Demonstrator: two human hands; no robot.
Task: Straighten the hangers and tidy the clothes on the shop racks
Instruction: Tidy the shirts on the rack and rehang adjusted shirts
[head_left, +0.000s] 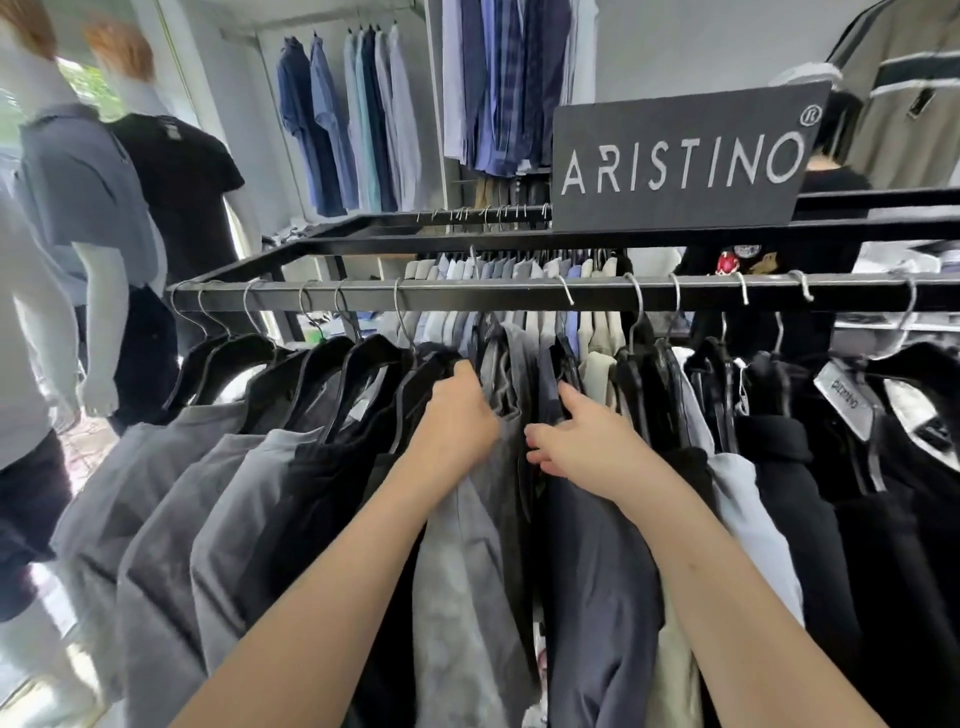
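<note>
Two mannequins (156, 171) stood at nine o'clock in the view. Beside them grey shirts (171, 493) hung on black hangers (244, 358) from the black rail (467, 299). The left hand (457, 415) had its grip clenched over the shoulder of a black shirt (426, 374), its fingertips hidden behind the cloth. A light grey shirt (467, 571) hung at its three o'clock, between the two hands. The right hand (587, 447) held the shoulder of a navy shirt (597, 571) in its grip, forefinger stretched toward twelve o'clock and the other fingers curled on the cloth. Black garments (857, 519) filled the rail toward three o'clock. One carried a collar label (844, 400) too blurred to read. At one o'clock a black sign (680, 161) read "ARISTINO" with an ® mark.
</note>
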